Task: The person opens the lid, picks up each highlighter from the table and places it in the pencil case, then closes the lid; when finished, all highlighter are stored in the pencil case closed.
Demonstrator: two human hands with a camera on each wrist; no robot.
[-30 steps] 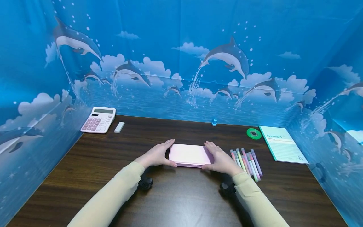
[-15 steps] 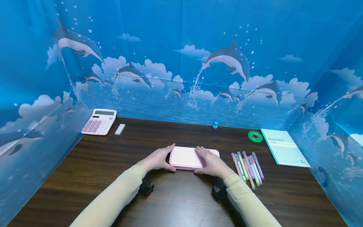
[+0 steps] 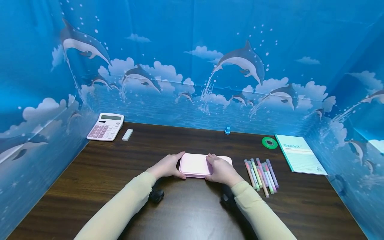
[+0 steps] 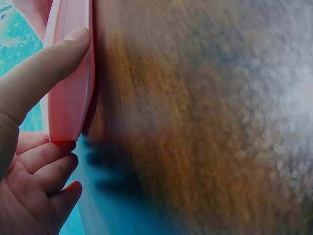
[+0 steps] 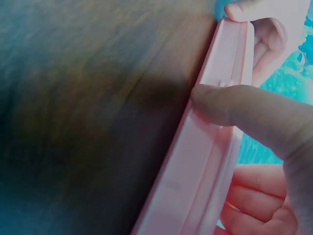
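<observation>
Case x1 btwn 2 hands; pens ~9?

Free tabletop behind pink case, narrow gap rightward, then markers blocking

Study-style desk nook, home or office unclear: dark wood-grain tabletop walled in by blue dolphin-print fabric, with a desktop calculator, Gambit notebook and colored markers.

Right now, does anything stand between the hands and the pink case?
Nothing visible does: the left hand and right hand both touch the pink case directly; the markers lie off to its right.
</observation>
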